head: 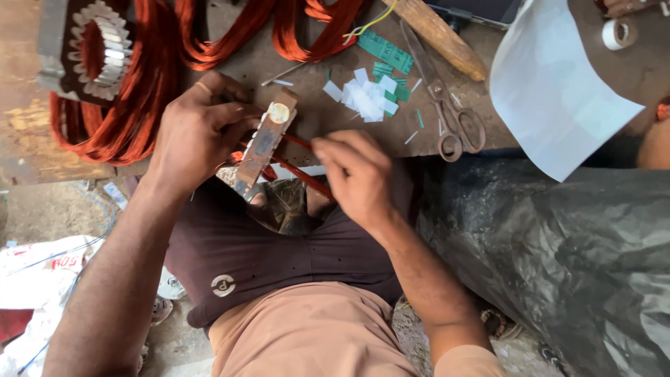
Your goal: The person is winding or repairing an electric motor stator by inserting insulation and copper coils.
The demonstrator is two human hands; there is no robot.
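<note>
two hands at workbench (314, 122) edge; copper wire coils (132, 105) heaped at left around toothed stator core (98, 49); white sheet (551, 91) at right; scissors (447, 105) beside paper scraps (366, 98); left hand (195, 132) closed around wooden winding former (265, 143); right hand (356, 174) pinching red wire strand (307, 174) just beside former

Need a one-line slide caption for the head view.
Left hand steadies a wooden former while right hand works copper wire beside scissors.
</note>
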